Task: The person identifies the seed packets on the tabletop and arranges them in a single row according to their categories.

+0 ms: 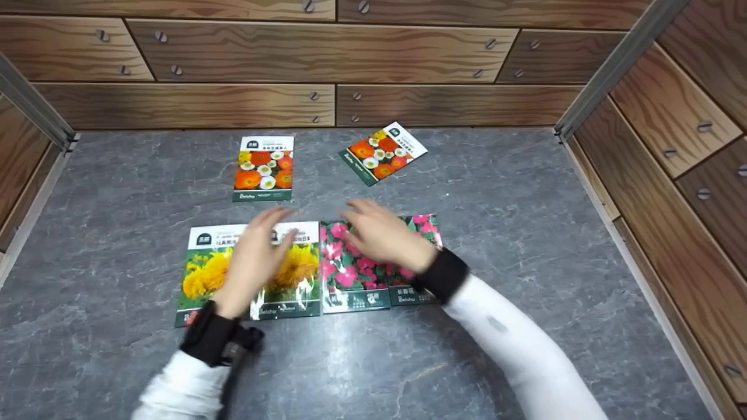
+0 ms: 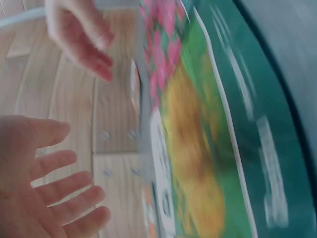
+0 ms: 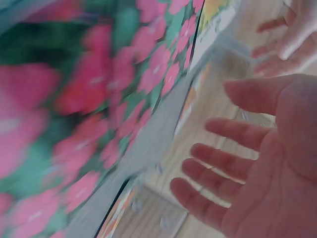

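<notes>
The left hand (image 1: 252, 259) is held above the yellow-flower packets (image 1: 299, 271), its fingers loosely spread and kept apart from them. The pink-flower packets (image 1: 350, 274) (laid just beside the yellow) are partly hidden below the right hand (image 1: 385, 233), whose fingers are likewise spread. Beyond both hands, two orange-flower packets (image 1: 265, 170) are set on the grey table (image 1: 525, 204).
</notes>
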Demonstrator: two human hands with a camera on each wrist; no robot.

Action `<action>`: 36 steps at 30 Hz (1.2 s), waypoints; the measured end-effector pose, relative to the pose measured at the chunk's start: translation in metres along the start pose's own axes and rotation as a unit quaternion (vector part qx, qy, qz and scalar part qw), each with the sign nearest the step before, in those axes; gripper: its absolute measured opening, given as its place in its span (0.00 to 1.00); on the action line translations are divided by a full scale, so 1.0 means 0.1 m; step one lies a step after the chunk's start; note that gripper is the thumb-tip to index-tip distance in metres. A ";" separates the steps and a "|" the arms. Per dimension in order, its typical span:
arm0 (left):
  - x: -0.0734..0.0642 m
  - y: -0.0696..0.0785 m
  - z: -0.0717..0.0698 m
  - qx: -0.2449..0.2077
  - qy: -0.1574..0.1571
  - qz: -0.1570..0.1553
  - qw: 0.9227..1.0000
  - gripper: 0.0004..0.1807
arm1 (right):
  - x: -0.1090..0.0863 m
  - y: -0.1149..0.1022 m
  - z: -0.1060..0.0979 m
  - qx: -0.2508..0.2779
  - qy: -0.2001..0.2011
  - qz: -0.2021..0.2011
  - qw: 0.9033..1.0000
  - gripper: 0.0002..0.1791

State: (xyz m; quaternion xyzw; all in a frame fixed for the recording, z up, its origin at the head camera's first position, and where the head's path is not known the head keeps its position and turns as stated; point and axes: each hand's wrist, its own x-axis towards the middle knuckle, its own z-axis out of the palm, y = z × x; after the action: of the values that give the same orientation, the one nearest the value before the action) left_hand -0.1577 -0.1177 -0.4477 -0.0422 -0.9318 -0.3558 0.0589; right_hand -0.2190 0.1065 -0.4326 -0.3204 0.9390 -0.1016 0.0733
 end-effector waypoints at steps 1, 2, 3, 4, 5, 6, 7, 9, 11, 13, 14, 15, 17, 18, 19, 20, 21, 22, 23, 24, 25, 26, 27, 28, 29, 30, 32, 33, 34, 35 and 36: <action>0.02 -0.07 -0.02 -0.006 0.005 -0.006 1.000 0.25 | 0.11 -0.05 0.00 -0.007 -0.012 -0.010 1.000 0.26; 0.05 -0.16 -0.02 -0.011 0.011 -0.011 1.000 0.25 | 0.23 -0.10 0.00 -0.016 -0.023 -0.017 0.999 0.27; 0.09 -0.30 0.00 -0.006 0.020 -0.013 1.000 0.25 | 0.34 -0.14 0.01 -0.023 -0.029 -0.022 0.999 0.27; 0.14 -0.43 0.03 0.010 0.033 -0.014 0.999 0.25 | 0.46 -0.18 0.02 -0.027 -0.035 -0.027 0.999 0.27; 0.18 -0.57 0.08 0.025 0.043 -0.015 0.999 0.25 | 0.56 -0.21 0.03 -0.031 -0.042 -0.029 0.998 0.27; 0.23 -0.71 0.13 0.035 0.051 -0.016 0.998 0.24 | 0.65 -0.24 0.03 -0.035 -0.049 -0.030 0.998 0.28; 0.28 -0.85 0.19 0.041 0.060 -0.016 0.997 0.25 | 0.74 -0.27 0.04 -0.038 -0.056 -0.029 0.997 0.28; 0.35 -1.09 0.28 0.053 0.074 -0.016 0.996 0.25 | 0.89 -0.33 0.06 -0.042 -0.070 -0.023 0.996 0.29; 0.39 -1.20 0.30 0.035 0.083 -0.023 0.996 0.25 | 1.01 -0.37 0.07 -0.049 -0.086 -0.019 0.995 0.29; 0.42 -1.26 0.30 0.021 0.089 -0.025 0.996 0.25 | 1.09 -0.40 0.09 -0.061 -0.106 -0.012 0.992 0.30; 0.43 -1.27 0.28 0.025 0.087 -0.029 0.995 0.25 | 1.11 -0.41 0.10 -0.069 -0.115 -0.009 0.991 0.30; 0.41 -1.22 0.22 0.010 0.076 -0.030 0.997 0.25 | 1.12 -0.42 0.11 -0.076 -0.124 -0.008 0.989 0.30; 0.41 -1.17 0.15 0.013 0.063 -0.039 0.997 0.25 | 1.14 -0.43 0.13 -0.084 -0.146 -0.001 0.986 0.29; 0.40 -1.14 0.12 0.020 0.055 -0.040 0.997 0.25 | 1.15 -0.42 0.15 -0.087 -0.154 0.002 0.984 0.29; 0.40 -1.10 0.08 0.029 0.047 -0.044 0.998 0.25 | 1.14 -0.42 0.15 -0.088 -0.157 0.002 0.984 0.29; 0.39 -1.06 0.04 0.032 0.041 -0.046 0.998 0.25 | 1.14 -0.42 0.16 -0.086 -0.159 0.000 0.984 0.29; 0.38 -0.99 -0.01 0.021 0.037 -0.049 0.998 0.24 | 1.14 -0.42 0.17 -0.085 -0.160 -0.001 0.983 0.29; 0.40 -0.97 -0.01 0.028 0.044 -0.053 0.997 0.24 | 1.13 -0.42 0.17 -0.081 -0.159 -0.002 0.984 0.28; 0.39 -0.90 -0.06 0.013 0.044 -0.055 0.997 0.23 | 1.12 -0.41 0.17 -0.077 -0.157 -0.004 0.985 0.28; 0.39 -0.85 -0.09 0.015 0.047 -0.055 0.997 0.23 | 1.11 -0.41 0.16 -0.074 -0.154 -0.005 0.985 0.27; 0.41 -0.86 -0.10 0.005 0.047 -0.054 0.997 0.23 | 1.09 -0.42 0.16 -0.071 -0.151 -0.008 0.986 0.27; 0.41 -0.81 -0.14 -0.008 0.047 -0.057 0.997 0.23 | 1.08 -0.41 0.15 -0.067 -0.151 -0.008 0.986 0.27; 0.43 -0.81 -0.14 -0.014 0.044 -0.060 0.997 0.24 | 1.08 -0.41 0.15 -0.063 -0.151 -0.008 0.986 0.27; 0.44 -0.78 -0.14 0.000 0.040 -0.068 0.997 0.24 | 1.05 -0.40 0.14 -0.058 -0.152 -0.007 0.987 0.26; 0.46 -0.76 -0.14 0.006 0.037 -0.074 0.997 0.24 | 1.03 -0.38 0.14 -0.057 -0.152 -0.007 0.987 0.26; 0.49 -0.74 -0.13 0.014 0.033 -0.081 0.996 0.24 | 1.02 -0.36 0.14 -0.054 -0.153 -0.006 0.987 0.26; 0.52 -0.65 -0.14 0.023 0.032 -0.096 0.995 0.24 | 0.99 -0.33 0.14 -0.051 -0.152 -0.007 0.987 0.26; 0.55 -0.64 -0.13 0.027 0.033 -0.101 0.994 0.24 | 0.98 -0.32 0.14 -0.050 -0.151 -0.007 0.987 0.26; 0.56 -0.57 -0.14 0.028 0.035 -0.109 0.993 0.24 | 0.97 -0.32 0.14 -0.046 -0.149 -0.009 0.988 0.26; 0.58 -0.57 -0.13 0.025 0.036 -0.112 0.993 0.25 | 0.96 -0.32 0.15 -0.044 -0.148 -0.010 0.988 0.26; 0.60 -0.57 -0.12 0.031 0.033 -0.117 0.992 0.26 | 0.96 -0.31 0.16 -0.041 -0.148 -0.012 0.988 0.26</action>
State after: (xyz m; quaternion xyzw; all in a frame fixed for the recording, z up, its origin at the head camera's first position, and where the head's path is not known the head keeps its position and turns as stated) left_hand -0.2232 -0.1657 -0.4673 0.0813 -0.9384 -0.3324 0.0491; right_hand -0.2723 0.0209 -0.4472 -0.3457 0.9173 -0.0155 0.1970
